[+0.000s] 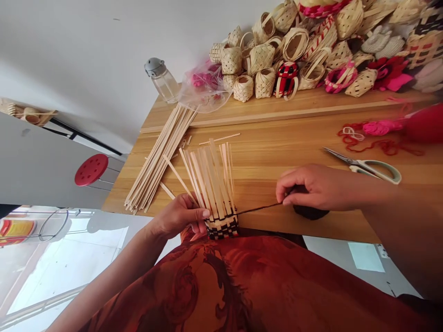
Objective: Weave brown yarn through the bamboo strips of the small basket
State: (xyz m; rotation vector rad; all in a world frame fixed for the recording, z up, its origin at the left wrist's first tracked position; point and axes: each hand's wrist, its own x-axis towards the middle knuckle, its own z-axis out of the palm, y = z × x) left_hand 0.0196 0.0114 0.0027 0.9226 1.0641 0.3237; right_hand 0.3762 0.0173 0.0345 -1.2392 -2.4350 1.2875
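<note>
A small half-woven basket [222, 227] has a black-and-tan checked base and pale strips standing up from it. It rests against the red patterned clothing at the table's front edge. My left hand [183, 213] grips its left side, thumb on the front of the weave. From the basket's right side a dark strand [259, 209] runs taut to my right hand [301, 186], which pinches it between thumb and fingers. Beneath my right hand lies a dark ball [311, 211], partly covered by the hand.
Long pale strips [162, 157] lie on the wooden table [256, 161] at left. Scissors [367, 167] and red yarn [387, 146] are at right. Finished small baskets [265, 83], a plastic bag [204, 90] and a bottle [162, 80] stand at the back. A red stool [91, 169] is beyond the left edge.
</note>
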